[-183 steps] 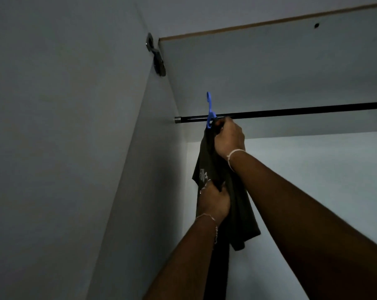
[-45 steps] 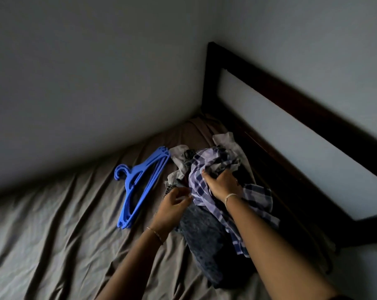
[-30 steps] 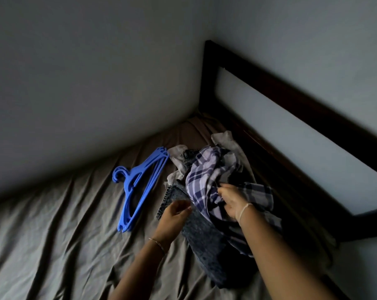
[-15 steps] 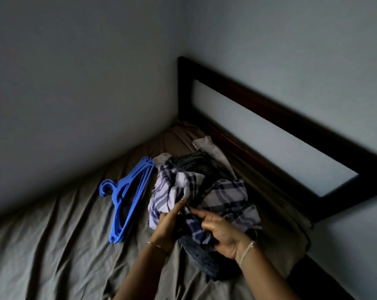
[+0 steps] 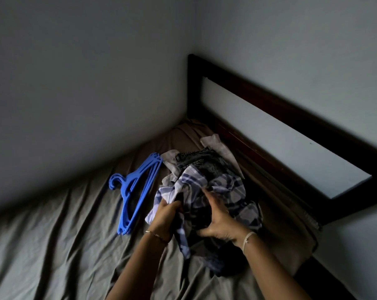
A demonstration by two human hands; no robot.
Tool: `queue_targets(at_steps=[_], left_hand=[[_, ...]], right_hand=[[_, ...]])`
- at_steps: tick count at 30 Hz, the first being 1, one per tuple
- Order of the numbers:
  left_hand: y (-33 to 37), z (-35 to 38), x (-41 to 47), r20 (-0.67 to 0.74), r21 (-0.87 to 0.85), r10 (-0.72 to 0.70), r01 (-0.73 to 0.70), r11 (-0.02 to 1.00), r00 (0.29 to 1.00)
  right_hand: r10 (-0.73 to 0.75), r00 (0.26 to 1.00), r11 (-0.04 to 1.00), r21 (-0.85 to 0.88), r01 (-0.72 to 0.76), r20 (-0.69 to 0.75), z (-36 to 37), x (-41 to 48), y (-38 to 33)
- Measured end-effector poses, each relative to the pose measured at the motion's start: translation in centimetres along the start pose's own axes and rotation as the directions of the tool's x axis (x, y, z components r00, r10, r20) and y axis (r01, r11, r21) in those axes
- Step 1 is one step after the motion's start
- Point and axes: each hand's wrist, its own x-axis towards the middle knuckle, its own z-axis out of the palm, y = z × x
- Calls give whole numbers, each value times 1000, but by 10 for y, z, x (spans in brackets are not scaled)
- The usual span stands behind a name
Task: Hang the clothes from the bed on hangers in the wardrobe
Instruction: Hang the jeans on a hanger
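Both hands [image 5: 164,215] [image 5: 218,221] now bunch the plaid shirt [image 5: 226,189].

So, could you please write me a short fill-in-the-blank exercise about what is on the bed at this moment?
1. The hangers lying on the bed sheet are ____ in colour.
2. Seen from the head camera, the hangers lie to the ____ of the plaid shirt.
3. The left hand and the right hand are ____ gripping the plaid shirt.

Missing words: blue; left; both
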Motion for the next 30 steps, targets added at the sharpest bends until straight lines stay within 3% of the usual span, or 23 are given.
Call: queue_targets(at_steps=[2,5,8,10,15,21,24,27,30], left_hand=[[13,11,2,58,0,13,-13,1000,998],[32,29,14,141,15,52,-54,998,989],[52,48,30,199,68,118,-134,989,973],[60,62,43,247,88,145,-171,981,958],[75,95,80,356,45,136,-163,986,925],[83,128,118,327,63,99,-126,990,940],[85,141,136,288,3,79,-84,996,954],[83,144,148,334,-103,-16,54,993,942],[76,137,162,335,-138,-37,88,987,941]], right_hand=[[-41,986,995,-92,26,-162,0,8,-2],[-32,926,999,-26,24,-376,-12,22,-4],[-26,891,995,70,64,-453,-33,34,-8],[-22,856,999,27,42,-516,-49,43,-12],[31,762,999,44,-3,-647,-87,73,-9],[-85,559,995,-39,94,-825,-67,82,9],[-221,644,971,-229,73,-733,-25,75,30],[-399,795,881,-432,194,-457,10,70,54],[-314,925,844,-509,168,-215,25,77,77]])
